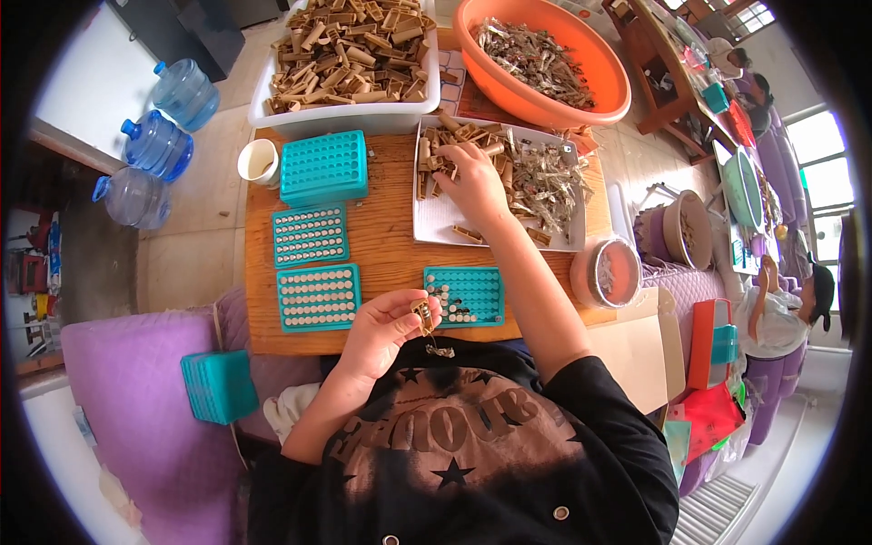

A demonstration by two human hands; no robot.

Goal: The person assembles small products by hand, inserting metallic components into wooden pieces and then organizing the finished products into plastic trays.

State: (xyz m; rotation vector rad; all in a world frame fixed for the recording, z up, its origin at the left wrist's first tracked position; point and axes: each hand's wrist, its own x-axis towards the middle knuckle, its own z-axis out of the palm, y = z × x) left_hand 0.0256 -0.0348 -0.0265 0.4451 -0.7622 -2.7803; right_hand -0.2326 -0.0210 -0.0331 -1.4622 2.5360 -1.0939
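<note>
My left hand (374, 334) is closed on a small brown plastic case (422, 315) near the table's front edge. Silvery parts show inside the case, and a small piece (440, 351) dangles below it. At the white tray (500, 237), my right hand (479, 189) reaches over a heap of brown plastic pieces (447, 138), its fingers apart and touching them. Clear-and-silver small parts (549, 177) fill the tray's right side. Just right of my left hand lies a turquoise rack (481, 289), partly filled with small white and dark pieces.
Left on the wooden table (391, 195) are filled turquoise racks (318, 298), a turquoise rack stack (322, 168) and a white cup (259, 162). Beyond stand a white bin (354, 116) of brown pieces and an orange basin (545, 107). A pinkish tub (606, 272) is at right; people work farther right.
</note>
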